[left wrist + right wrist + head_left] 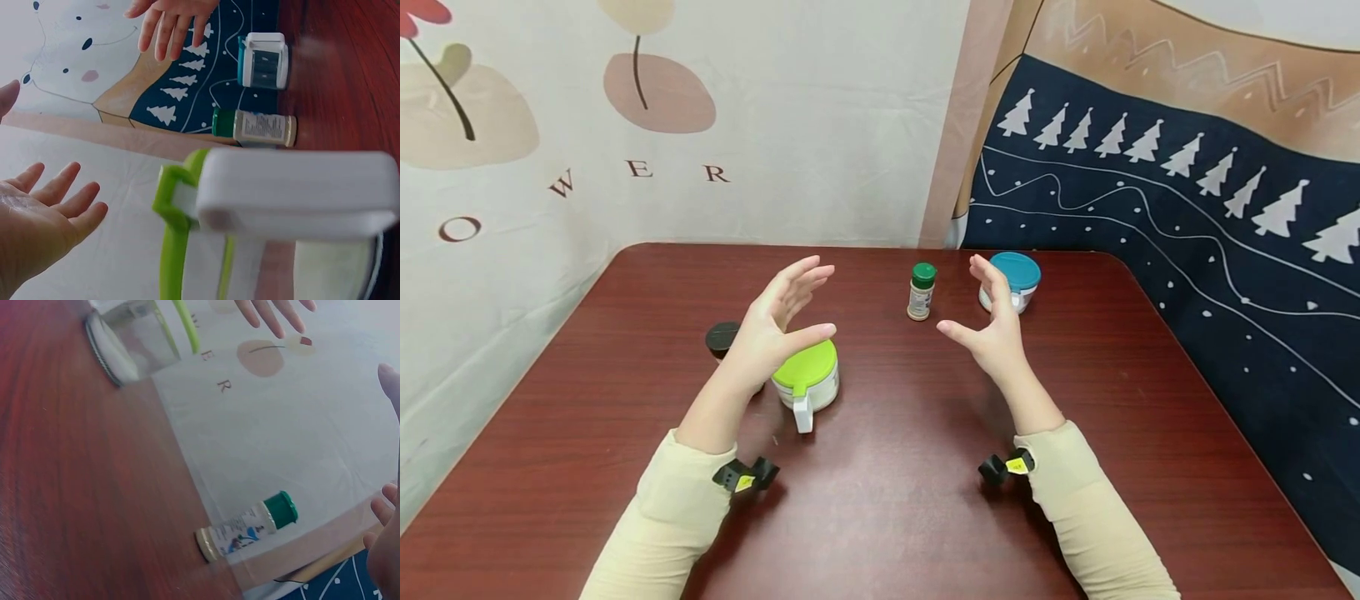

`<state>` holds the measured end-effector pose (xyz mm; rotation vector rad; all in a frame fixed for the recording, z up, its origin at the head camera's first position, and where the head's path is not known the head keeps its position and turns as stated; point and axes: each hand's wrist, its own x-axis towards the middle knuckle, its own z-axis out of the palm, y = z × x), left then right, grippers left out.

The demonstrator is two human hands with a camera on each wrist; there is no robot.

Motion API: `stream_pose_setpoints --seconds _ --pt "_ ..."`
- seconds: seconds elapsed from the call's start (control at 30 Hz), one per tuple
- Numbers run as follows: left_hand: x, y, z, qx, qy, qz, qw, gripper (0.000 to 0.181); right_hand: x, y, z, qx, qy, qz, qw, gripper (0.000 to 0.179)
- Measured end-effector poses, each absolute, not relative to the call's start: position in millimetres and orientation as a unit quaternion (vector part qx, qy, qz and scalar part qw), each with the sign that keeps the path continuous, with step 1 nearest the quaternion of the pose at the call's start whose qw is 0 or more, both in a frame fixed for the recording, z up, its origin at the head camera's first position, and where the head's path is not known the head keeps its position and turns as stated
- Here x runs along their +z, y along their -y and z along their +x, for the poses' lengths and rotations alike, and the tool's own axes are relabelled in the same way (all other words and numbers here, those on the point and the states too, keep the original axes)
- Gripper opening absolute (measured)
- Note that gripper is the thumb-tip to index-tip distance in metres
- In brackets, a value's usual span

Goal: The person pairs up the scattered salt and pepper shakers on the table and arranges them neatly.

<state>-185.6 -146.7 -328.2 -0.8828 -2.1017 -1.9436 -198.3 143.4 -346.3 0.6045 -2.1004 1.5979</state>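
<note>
My left hand (772, 327) is raised over the left part of the table, fingers spread and holding nothing. Just beyond its thumb is a clear jar with a lime-green lid (808, 367) and a white handle (803, 414). A dark-capped container (721, 337) stands partly hidden behind the left hand. My right hand (997, 333) hovers on the right, fingers extended, palm facing the left hand. Behind it stands a blue-lidded jar (1019, 273), partly covered by the fingers in the head view. Between the hands, farther back, a small green-capped seasoning bottle (921, 293) stands upright.
The dark red wooden table (880, 517) ends at a back edge against a pale printed curtain (820, 125). A navy cloth with white trees (1150, 217) hangs along the right side. Both wrists carry small black cameras (996, 471).
</note>
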Motion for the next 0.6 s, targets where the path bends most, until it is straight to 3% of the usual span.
stream_pose_setpoints --seconds 0.2,0.43,0.6 --pt "-325 136 -187 -0.648 0.705 -0.277 0.078 0.072 -358 -159 -211 0.564 0.765 0.212 0.227 0.095" --pt "-324 123 -191 -0.64 0.718 -0.26 0.088 0.072 -336 -161 -198 0.558 0.771 0.192 0.238 0.107" --pt "-326 115 -193 -0.628 0.733 -0.245 0.094 0.072 -335 -169 -199 0.56 0.77 0.176 0.25 0.083"
